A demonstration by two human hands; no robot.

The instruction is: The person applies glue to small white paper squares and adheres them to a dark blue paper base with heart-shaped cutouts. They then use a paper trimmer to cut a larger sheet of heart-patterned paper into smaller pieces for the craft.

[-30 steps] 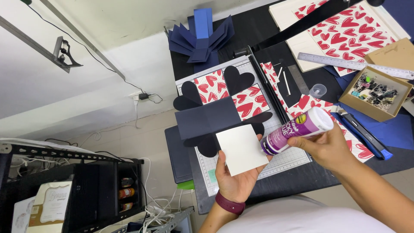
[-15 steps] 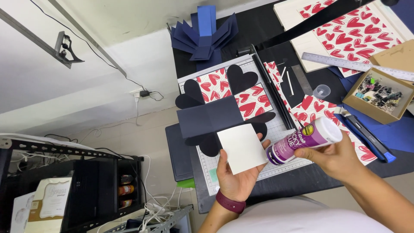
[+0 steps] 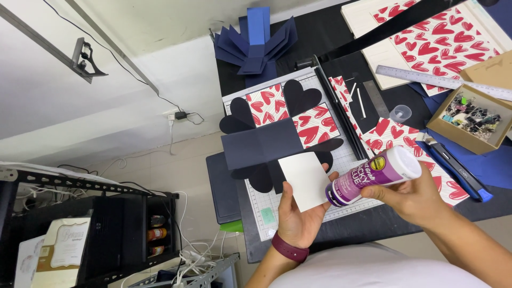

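while the left hand [image 3: 296,221] holds a small white card [image 3: 305,180] upright between thumb and fingers, the right hand [image 3: 418,194] is wrapped around a purple glue bottle [image 3: 373,175] with a white base, held on its side, its dark nozzle end touching or just short of the card's right edge; which of the two cannot be told. both hands are closed on what they carry, above the near edge of a black tabletop [image 3: 330,37]. a dark red band sits on the left wrist [image 3: 289,248].

just behind the card lies a gridded cutting mat [image 3: 277,205], and on it an unfolded navy box piece [image 3: 269,144] with heart-shaped flaps and panels of red heart-print paper. a black trimmer rail [image 3: 341,114] runs along the mat's right side. right of the glue bottle lies a blue-handled craft knife [image 3: 456,168], and beyond it an open cardboard box of binder clips [image 3: 472,117]. a metal ruler [image 3: 442,82] lies across a sheet of heart-patterned paper [image 3: 437,37] at the far right. folded navy paper [image 3: 256,40] lies at the far edge.
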